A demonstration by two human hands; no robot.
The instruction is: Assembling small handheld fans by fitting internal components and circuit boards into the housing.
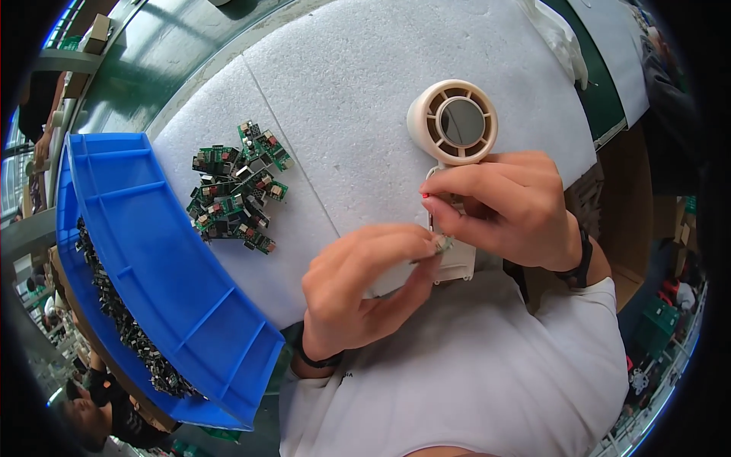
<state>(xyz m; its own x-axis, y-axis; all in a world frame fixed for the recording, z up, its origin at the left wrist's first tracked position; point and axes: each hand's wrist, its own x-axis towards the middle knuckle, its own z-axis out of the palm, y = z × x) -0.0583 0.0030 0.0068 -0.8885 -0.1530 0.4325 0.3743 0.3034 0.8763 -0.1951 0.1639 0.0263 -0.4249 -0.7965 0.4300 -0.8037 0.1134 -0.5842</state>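
Nearest me, the left hand (pixel 365 286) has thumb and forefinger closed on a small circuit board (pixel 444 243); squeezed off-centre, it could slip or flex. Just right and farther, the right hand (pixel 514 206) pinches a tiny red piece (pixel 426 196), perhaps a wire end, and a hard tug might tear it loose. Both are over the pale fan's handle (pixel 457 265), below its round head (pixel 462 122), which could roll if knocked. Farther left, an elbow bump might scatter the heaped boards (pixel 236 186) on the foam sheet (pixel 350 84).
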